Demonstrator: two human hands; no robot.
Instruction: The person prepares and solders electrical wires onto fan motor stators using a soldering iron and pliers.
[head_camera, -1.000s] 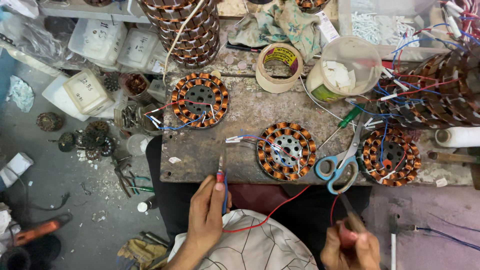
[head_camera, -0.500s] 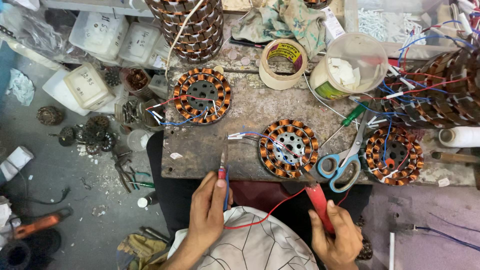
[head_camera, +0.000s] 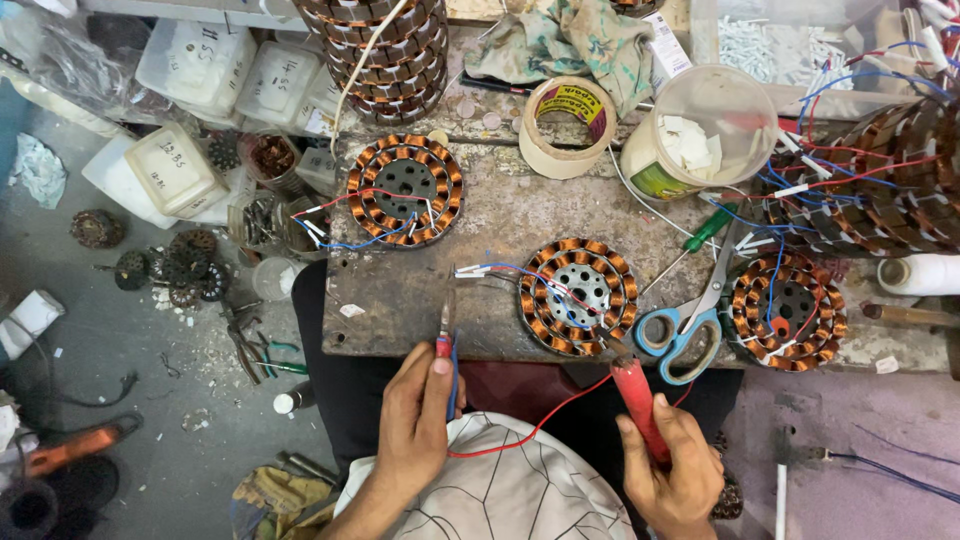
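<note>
Gripping tight, the right hand (head_camera: 672, 465) holds a red-handled tool (head_camera: 638, 405), tip up near the copper coil ring (head_camera: 579, 296) at the bench's (head_camera: 500, 215) front edge. The left hand (head_camera: 420, 420) pinches red and blue wires (head_camera: 447, 345) upright. Looks like wire joining; next, tip must meet wires.

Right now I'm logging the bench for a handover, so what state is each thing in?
Left hand: grips a thin red-handled probe, tip up.
Right hand: clasps a red-handled tool, tip at the middle stator.
Middle stator: lying flat, wound, leads loose.
Scissors: lying with the blades closed.
Tape roll: lying flat.
Plastic tub: open, no lid.
</note>
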